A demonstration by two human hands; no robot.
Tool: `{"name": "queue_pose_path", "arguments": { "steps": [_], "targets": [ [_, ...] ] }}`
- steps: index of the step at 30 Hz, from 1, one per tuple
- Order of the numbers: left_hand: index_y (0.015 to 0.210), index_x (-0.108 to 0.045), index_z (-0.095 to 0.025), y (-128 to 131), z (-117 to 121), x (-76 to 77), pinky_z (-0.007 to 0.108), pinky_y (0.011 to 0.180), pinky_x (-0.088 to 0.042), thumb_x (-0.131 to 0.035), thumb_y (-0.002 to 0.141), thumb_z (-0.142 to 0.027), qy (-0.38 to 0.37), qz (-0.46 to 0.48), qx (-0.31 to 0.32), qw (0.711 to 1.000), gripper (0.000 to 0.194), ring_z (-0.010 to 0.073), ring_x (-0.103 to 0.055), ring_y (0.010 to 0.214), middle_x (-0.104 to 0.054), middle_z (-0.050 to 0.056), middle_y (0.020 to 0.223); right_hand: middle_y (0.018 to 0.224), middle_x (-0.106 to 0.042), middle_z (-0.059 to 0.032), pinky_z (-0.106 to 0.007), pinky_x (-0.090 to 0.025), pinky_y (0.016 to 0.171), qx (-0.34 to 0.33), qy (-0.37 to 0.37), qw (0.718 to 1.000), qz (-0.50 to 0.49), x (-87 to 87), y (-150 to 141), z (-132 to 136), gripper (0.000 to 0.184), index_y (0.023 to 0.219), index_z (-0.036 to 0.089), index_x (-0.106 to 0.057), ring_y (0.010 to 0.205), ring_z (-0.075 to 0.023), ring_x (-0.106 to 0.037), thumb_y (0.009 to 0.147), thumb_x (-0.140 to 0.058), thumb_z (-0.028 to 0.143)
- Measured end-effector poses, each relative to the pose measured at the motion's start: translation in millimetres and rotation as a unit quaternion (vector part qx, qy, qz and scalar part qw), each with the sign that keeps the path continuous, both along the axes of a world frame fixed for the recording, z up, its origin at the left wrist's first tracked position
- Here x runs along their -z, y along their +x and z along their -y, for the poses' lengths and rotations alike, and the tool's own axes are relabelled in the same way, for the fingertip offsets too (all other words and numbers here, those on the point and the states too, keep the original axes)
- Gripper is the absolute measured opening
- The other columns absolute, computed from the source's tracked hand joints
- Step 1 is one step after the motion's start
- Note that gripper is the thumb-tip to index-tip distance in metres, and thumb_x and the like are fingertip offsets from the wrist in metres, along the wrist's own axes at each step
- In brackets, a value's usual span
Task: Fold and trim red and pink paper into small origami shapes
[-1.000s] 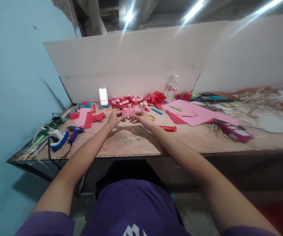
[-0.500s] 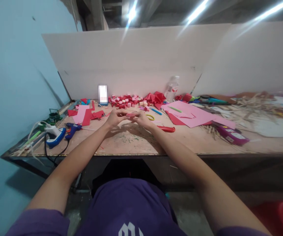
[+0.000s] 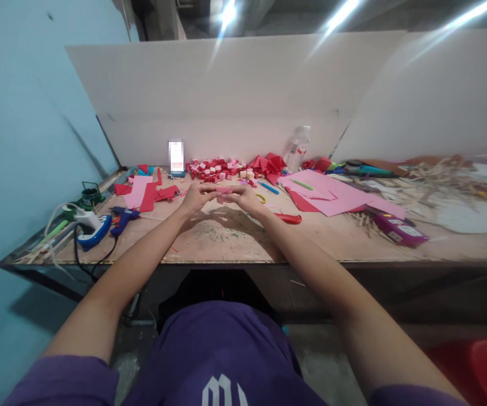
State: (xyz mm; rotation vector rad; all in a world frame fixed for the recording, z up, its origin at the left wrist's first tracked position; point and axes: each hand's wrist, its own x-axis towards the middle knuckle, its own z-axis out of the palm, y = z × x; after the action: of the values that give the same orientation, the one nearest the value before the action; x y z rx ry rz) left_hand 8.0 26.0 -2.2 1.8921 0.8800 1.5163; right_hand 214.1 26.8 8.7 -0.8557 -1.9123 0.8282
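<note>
Between my two hands, above the wooden table (image 3: 222, 248), is a small piece of folded pink paper (image 3: 224, 194). My left hand (image 3: 199, 197) pinches its left side, and my right hand (image 3: 243, 198) grips its right side. The fingers partly cover the paper, so its full shape is hidden. Just behind the hands lies a heap of small red and pink paper cubes (image 3: 218, 169). Yellow-handled scissors (image 3: 261, 198) show partly beside my right hand. Near my right forearm rests a red-handled tool (image 3: 290, 219), its other end hidden by the arm.
On the left are a blue glue gun (image 3: 124, 220), a power strip (image 3: 94, 234) with cables and cut paper (image 3: 140, 192). A phone (image 3: 176, 157) leans at the back. To the right lie pink sheets (image 3: 332, 197), a plastic bottle (image 3: 298, 149) and a purple box (image 3: 399, 230).
The pink paper was spread wider a second ago, then tilted nearly flat, and now shows a small folded face. Both hands keep hold of it; the camera view shifts slightly.
</note>
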Motion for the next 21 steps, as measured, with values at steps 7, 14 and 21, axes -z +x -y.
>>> {"name": "queue_pose_path", "arguments": {
  "steps": [7,14,21],
  "targets": [
    [0.073,-0.080,-0.020,-1,-2,-0.9,0.027,0.057,-0.046,-0.081,0.073,-0.041,0.011,0.022,-0.009,1.000,0.021,0.0133,-0.056,0.057,-0.070,0.002,0.063,0.066,-0.060,0.0002,-0.029,-0.042,0.064,0.020,-0.005,1.000,0.005,4.6,-1,-7,0.029,0.067,0.018,-0.071,0.063,-0.0142,-0.051,0.081,-0.073,0.044],
    [0.067,-0.076,-0.020,-2,-2,0.1,0.028,0.059,-0.047,-0.081,0.073,-0.043,0.006,0.023,-0.019,1.000,0.024,0.0141,-0.057,0.059,-0.069,0.002,0.062,0.067,-0.060,-0.0015,-0.030,-0.042,0.064,0.039,0.002,0.999,0.027,1.8,-3,-2,0.031,0.067,0.018,-0.067,0.065,-0.0154,-0.052,0.082,-0.073,0.045],
    [0.068,-0.077,-0.020,-2,-2,0.2,0.028,0.061,-0.049,-0.080,0.075,-0.038,0.016,0.024,-0.012,1.000,0.019,0.0144,-0.059,0.060,-0.070,0.002,0.065,0.062,-0.056,-0.0002,-0.030,-0.040,0.060,0.025,-0.010,0.999,0.021,-0.5,-4,3,0.037,0.064,0.018,-0.063,0.060,-0.0139,-0.048,0.080,-0.074,0.049]
  ]
}}
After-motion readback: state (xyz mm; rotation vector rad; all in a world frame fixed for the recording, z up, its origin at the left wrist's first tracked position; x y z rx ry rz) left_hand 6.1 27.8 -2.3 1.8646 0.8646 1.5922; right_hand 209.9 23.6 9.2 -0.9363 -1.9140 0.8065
